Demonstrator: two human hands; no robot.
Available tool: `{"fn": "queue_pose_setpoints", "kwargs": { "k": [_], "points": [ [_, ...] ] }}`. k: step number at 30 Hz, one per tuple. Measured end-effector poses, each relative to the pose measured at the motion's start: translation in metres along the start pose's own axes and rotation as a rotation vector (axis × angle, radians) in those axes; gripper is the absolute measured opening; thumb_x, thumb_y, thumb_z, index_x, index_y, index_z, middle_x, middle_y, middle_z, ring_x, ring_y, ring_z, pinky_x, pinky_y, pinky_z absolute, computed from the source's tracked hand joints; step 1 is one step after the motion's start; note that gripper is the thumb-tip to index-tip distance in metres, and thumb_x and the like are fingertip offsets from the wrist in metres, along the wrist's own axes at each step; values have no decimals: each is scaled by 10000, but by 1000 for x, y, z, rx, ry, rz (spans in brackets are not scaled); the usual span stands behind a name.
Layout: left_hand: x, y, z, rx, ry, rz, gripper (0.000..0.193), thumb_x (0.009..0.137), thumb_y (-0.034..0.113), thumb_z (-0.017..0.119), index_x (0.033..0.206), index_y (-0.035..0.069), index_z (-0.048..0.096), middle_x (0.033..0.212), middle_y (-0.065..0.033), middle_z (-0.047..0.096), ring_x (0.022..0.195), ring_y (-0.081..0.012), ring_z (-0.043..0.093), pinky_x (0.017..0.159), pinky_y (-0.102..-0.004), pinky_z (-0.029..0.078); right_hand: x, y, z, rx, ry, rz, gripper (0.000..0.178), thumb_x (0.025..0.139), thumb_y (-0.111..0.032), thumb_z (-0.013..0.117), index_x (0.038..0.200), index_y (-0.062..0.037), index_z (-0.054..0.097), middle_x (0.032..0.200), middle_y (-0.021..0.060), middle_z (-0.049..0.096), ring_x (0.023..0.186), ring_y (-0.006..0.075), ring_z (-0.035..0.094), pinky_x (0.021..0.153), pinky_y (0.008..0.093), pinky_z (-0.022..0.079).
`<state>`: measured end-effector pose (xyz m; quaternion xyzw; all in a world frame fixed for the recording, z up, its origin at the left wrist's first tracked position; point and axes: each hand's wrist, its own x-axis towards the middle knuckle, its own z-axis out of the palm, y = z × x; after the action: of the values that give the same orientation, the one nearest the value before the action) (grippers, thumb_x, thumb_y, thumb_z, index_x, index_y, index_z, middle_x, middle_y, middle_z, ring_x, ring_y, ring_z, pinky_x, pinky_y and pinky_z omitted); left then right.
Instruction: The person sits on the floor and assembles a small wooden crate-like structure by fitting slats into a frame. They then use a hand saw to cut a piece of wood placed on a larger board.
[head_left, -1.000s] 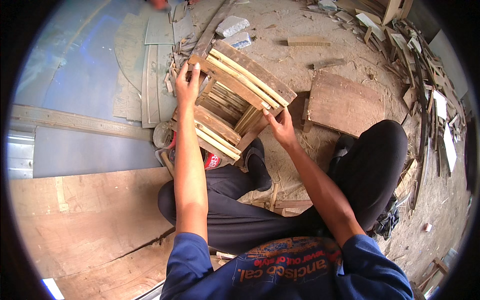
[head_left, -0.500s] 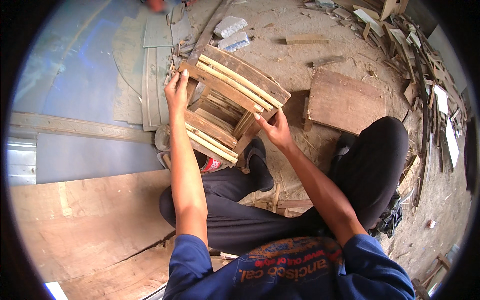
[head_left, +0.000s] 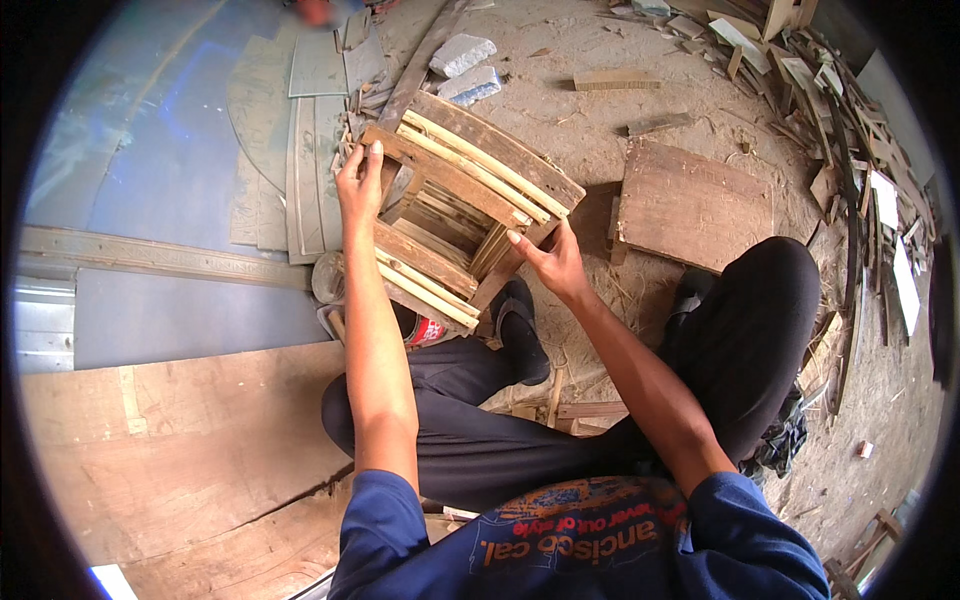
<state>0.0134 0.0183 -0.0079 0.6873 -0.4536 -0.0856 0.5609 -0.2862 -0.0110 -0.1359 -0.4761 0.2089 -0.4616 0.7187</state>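
Navy printed shirt (head_left: 590,548), black trousers (head_left: 490,452)

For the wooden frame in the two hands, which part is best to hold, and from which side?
Probably grip the wooden frame at both ends of its bar above the opening, left hand from the left, right hand from the right: the bar is long, narrow and slopes down rightward.

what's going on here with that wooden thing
A seated person holds a slatted wooden frame at a tilt. The left hand grips its far-left corner, the right hand its right end. A brown wooden panel sits to the right, with piled scrap wood beyond.
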Motion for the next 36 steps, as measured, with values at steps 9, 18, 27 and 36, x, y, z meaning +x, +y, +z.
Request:
{"fn": "queue_pose_setpoints", "kwargs": {
  "k": [9, 18, 27, 36],
  "points": [
    [1, -3, 0, -7, 35, -11, 668, 965, 350, 715, 1331, -176, 526, 1185, -165, 681, 1052, -140, 628, 903, -254, 494, 4, 6, -4, -77, 28, -38, 542, 946, -153, 741, 1376, 15, 457, 1320, 120, 589, 1196, 183, 564, 997, 342, 485],
    [-3, 1, 2, 19, 39, 8, 686, 963, 352, 717, 1342, -182, 512, 1098, -129, 690, 963, -109, 613, 822, -232, 487, 3, 3, -4, -21, 20, 35, 663, 894, -170, 798, 1401, 31, 419, 1354, 175, 574, 1263, 244, 547, 1074, 388, 445],
    [1, -6, 8, -36, 44, 27, 729, 948, 359, 735, 1343, -204, 491, 1112, -167, 691, 988, -136, 628, 846, -246, 498, 6, 6, -7, -107, 28, 2, 665, 901, -148, 790, 1402, 32, 392, 1325, 153, 583, 1194, 202, 580, 983, 352, 532],
    [3, -7, 2, -82, 28, 13, 681, 946, 354, 738, 1299, -194, 540, 1099, -140, 694, 969, -126, 630, 836, -236, 497, 4, 2, -2, -15, 41, 14, 590, 927, -192, 771, 1375, 20, 451, 1306, 127, 598, 1158, 186, 589, 955, 331, 510]
  ]
}}
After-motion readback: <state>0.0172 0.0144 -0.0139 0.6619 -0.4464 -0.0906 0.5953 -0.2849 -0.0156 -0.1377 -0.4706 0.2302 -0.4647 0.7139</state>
